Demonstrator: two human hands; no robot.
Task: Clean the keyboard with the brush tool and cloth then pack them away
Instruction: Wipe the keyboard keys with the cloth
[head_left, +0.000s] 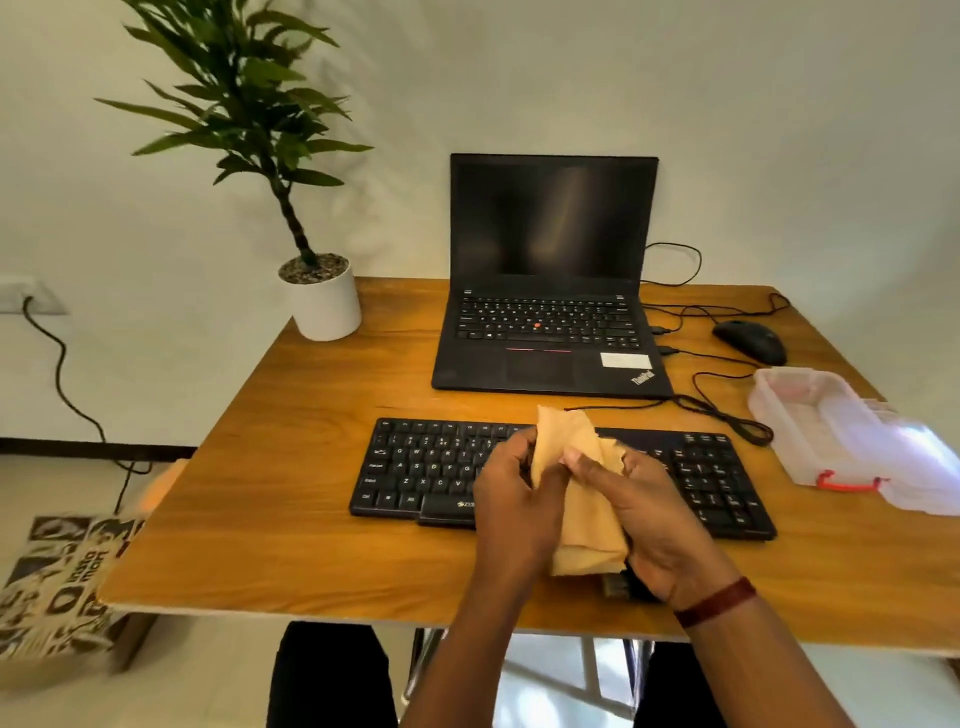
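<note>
Cloth: we see the tan cloth (584, 525) bunched between both hands, held up over the middle of the keyboard (426, 467), near the table's front edge.
Left hand: our left hand (511, 499) grips the cloth's left side, fingers curled round it.
Right hand: our right hand (649, 514) pinches the cloth's right side between thumb and fingers; a dark red wristband (717, 600) sits on that wrist.
In the way: hands and cloth cover the keyboard's middle keys. A small dark object (618, 587) shows under the right hand at 6 o'clock from the cloth; we cannot tell what it is.
12 o'clock: an open laptop (550, 270), screen dark, stands behind the keyboard.
10 o'clock: a potted plant (324, 306) in a white pot stands at the table's far left corner.
2 o'clock: a black mouse (750, 340), with black cables (727, 415) looping between it, the laptop and the keyboard.
3 o'clock: a clear plastic box (821, 431) with a red latch, lid open, lies just right of the keyboard.
8 o'clock: a printed bag (57, 582) on the floor beside the wooden table (291, 467).
Count: we count two hands, one cloth, one keyboard, one laptop, one mouse, one box, one plant, one bag.
</note>
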